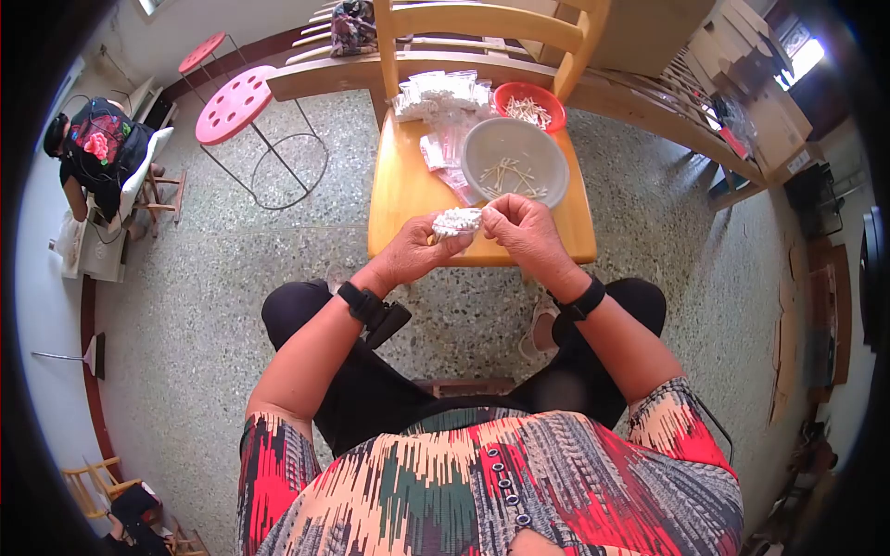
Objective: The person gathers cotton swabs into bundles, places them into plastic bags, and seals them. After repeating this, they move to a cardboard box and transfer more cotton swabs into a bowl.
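Note:
My left hand point(411, 252) is closed around a bundle of cotton swabs point(456, 221), their white tips facing up. Right beside the bundle, the fingers of my right hand point(530, 239) are pinched together; what lies between them is too small to make out. Just beyond my hands, a grey bowl point(471, 173) stands on a wooden chair point(394, 208) with several loose cotton swabs point(508, 181) inside. Behind it is a red bowl point(558, 108) holding more swabs point(527, 112). Clear plastic packs of swabs point(445, 91) are piled at the chair's back left.
A pink round stool point(239, 104) stands to the left, a second pink stool point(202, 54) behind it. Another person point(97, 153) sits at the far left by a low table. A wooden slatted bench point(640, 102) runs behind the chair; cardboard boxes point(769, 125) are at the right.

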{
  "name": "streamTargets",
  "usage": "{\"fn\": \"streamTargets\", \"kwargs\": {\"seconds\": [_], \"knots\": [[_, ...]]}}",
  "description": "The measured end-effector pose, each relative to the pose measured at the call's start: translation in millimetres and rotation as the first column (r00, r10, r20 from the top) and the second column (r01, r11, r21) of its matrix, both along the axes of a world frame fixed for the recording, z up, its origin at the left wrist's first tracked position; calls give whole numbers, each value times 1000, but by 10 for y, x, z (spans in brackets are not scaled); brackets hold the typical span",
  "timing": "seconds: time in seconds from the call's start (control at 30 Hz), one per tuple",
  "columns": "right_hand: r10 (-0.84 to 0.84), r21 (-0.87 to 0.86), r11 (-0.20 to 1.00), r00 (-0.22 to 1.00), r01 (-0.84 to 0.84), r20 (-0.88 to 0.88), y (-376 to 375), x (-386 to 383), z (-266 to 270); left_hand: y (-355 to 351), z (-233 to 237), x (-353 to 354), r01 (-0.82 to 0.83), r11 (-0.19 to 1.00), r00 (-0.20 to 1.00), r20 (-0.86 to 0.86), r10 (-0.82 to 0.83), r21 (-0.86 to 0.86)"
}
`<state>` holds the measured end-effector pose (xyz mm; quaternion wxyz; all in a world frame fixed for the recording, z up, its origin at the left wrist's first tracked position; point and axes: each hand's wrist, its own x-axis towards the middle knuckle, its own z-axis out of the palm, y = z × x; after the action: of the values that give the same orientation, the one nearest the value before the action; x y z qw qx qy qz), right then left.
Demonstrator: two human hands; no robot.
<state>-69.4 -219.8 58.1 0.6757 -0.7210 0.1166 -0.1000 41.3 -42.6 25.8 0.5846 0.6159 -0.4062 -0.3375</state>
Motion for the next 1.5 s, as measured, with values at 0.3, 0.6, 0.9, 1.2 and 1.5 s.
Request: {"fn": "streamTargets", "kwargs": {"seconds": [0.3, 0.6, 0.9, 1.2, 1.5], "knots": [[157, -869, 428, 926, 249, 342, 262, -440, 233, -127, -52, -226, -29, 995, 999, -23, 27, -98], [286, -956, 292, 957, -29, 58, 324, -501, 2, -113, -163, -221, -4, 989, 998, 54, 12, -148], [346, -971, 181, 934, -156, -85, 369, -554, -27, -68, -195, -239, -19, 995, 985, 167, 36, -98], [330, -932, 354, 921, 80, 204, 335, -573, 104, -65, -261, -290, -47, 979, 984, 159, 80, -199], [-25, -686, 719, 991, 107, 129, 215, -524, 60, -37, -271, -284, 1, 996, 992, 124, 9, -88]]}}
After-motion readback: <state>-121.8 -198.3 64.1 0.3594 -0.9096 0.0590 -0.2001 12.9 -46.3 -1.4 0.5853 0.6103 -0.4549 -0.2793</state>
